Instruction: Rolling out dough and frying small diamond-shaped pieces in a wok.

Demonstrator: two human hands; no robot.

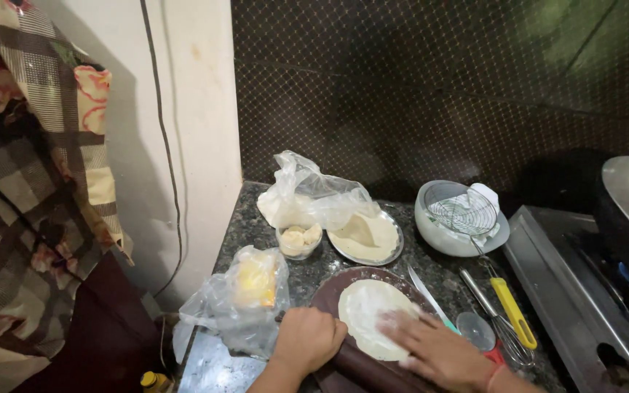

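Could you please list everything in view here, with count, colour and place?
dough disc: one, pale, on board
board: one, brown, round, counter front
rolling pin: one, dark, under hands
plate: one, steel, floured, behind board
dough bowl: one, clear, left of plate
bags: two, clear plastic, left side
basin: one, grey, holding wire skimmer
knife: one, right of board
stove: one, steel, right
left hand: on pin
right hand: on dough

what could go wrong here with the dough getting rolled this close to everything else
The flat dough round already reaches the edge of the dark round board, so further rolling may push it over. The knife lies right beside the right hand and could be bumped. The plastic bag near the left hand might catch under the rolling pin.
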